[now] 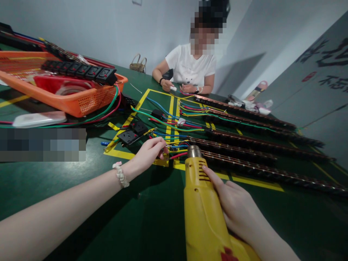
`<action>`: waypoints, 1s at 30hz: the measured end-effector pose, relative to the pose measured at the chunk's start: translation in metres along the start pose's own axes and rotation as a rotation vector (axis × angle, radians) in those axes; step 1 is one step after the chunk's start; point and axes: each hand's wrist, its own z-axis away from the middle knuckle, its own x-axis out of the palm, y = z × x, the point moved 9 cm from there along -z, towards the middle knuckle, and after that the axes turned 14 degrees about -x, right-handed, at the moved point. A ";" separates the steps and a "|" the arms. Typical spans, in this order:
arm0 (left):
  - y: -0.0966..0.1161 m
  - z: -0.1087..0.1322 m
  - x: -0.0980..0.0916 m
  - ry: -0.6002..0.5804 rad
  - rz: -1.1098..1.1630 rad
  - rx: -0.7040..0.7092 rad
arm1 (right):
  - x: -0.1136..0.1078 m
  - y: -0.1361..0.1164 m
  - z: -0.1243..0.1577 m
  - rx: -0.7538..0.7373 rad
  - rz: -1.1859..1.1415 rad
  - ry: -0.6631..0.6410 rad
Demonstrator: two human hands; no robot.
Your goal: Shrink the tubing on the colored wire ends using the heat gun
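My right hand (236, 203) is closed around a yellow heat gun (203, 199), its metal nozzle (194, 151) pointing away from me at the wires. Just left of the nozzle, my left hand (154, 148) pinches at the coloured wires (176, 146); its fingertips partly hide what they hold. These wires run from black strips with copper-coloured bars (231, 148) lying to the right. Black sockets (129, 136) lie just beyond my left hand. A red wire (179, 155) ends close to my fingers.
An orange basket (81, 105) at the left holds black socket strips (81, 70) and a red container. A white object (39, 119) lies in front of it. Yellow tape marks the green table (152, 217). Across it sits another person (193, 69), hands near wires.
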 end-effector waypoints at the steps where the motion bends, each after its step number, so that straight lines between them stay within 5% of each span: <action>1: 0.000 0.000 0.000 0.001 -0.001 -0.001 | 0.000 -0.001 -0.001 -0.003 0.005 0.002; 30: -0.001 -0.001 -0.002 0.025 0.021 0.020 | 0.013 -0.024 -0.036 -0.052 -0.105 -0.027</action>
